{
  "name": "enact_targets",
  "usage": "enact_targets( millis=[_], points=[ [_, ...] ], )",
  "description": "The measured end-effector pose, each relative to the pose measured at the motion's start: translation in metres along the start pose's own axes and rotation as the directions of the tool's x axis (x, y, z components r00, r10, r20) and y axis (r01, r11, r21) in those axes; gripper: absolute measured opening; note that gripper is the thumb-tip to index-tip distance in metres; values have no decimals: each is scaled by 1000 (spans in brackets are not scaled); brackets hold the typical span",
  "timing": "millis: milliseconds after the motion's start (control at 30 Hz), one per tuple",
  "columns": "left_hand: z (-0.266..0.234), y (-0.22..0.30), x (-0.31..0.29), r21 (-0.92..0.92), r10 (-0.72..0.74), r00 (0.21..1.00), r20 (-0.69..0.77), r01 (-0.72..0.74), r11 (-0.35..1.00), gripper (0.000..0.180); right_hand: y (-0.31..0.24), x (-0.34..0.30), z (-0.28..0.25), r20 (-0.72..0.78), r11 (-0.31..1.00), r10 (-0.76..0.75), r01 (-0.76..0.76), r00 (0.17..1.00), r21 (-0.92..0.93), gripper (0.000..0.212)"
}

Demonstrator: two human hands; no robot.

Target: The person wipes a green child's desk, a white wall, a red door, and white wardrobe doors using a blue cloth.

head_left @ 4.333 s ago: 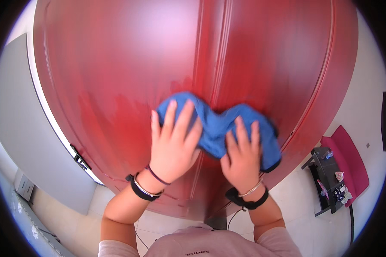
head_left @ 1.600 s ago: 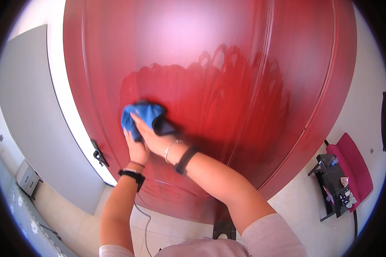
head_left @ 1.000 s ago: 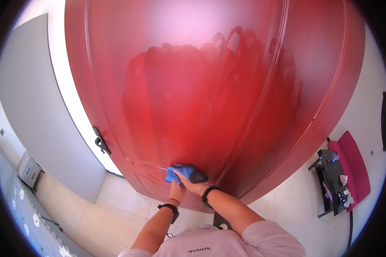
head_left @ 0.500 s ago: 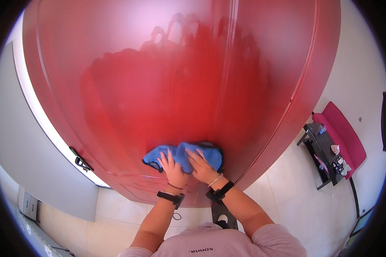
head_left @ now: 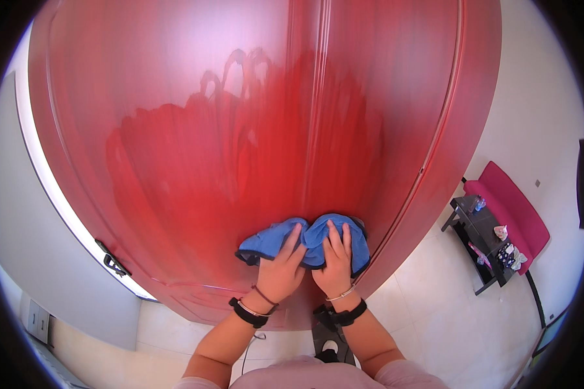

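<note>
A blue cloth with dark edging is bunched against the lower part of a glossy red door. My left hand presses on the cloth's left half, fingers pointing up over it. Beside it, my right hand holds the right half, its fingers spread over the folds. Both hands keep the cloth touching the door; their palms hide part of it. Above them a darker, wet-looking patch with streaky, looping edges covers much of the panel.
A black door handle is at the door's left edge, by a grey panel. On the right, a low dark table bearing small items stands before a pink sofa. A dark stand-like object and a shoe are below my hands.
Both hands and the cloth have slid rightward across the door, nearer its right-hand groove. The whole view has shifted slightly.
</note>
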State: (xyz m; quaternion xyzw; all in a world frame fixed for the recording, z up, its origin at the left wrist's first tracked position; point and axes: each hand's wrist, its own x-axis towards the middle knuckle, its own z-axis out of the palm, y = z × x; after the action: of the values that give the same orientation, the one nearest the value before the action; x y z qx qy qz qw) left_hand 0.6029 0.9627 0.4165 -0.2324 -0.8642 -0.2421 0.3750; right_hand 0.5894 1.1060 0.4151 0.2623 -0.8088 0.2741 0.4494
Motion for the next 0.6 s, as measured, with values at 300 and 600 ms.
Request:
enact_targets(
  millis=[300, 600],
  points=[
    [65, -12, -74, 182, 84, 965, 250, -132, 974, 38, 57, -134, 49, 286, 975, 217, -193, 933, -110, 48],
    [39, 24, -23, 74, 67, 948, 310, -94, 993, 54, 53, -76, 0, 111, 983, 183, -179, 977, -42, 42]
  ],
)
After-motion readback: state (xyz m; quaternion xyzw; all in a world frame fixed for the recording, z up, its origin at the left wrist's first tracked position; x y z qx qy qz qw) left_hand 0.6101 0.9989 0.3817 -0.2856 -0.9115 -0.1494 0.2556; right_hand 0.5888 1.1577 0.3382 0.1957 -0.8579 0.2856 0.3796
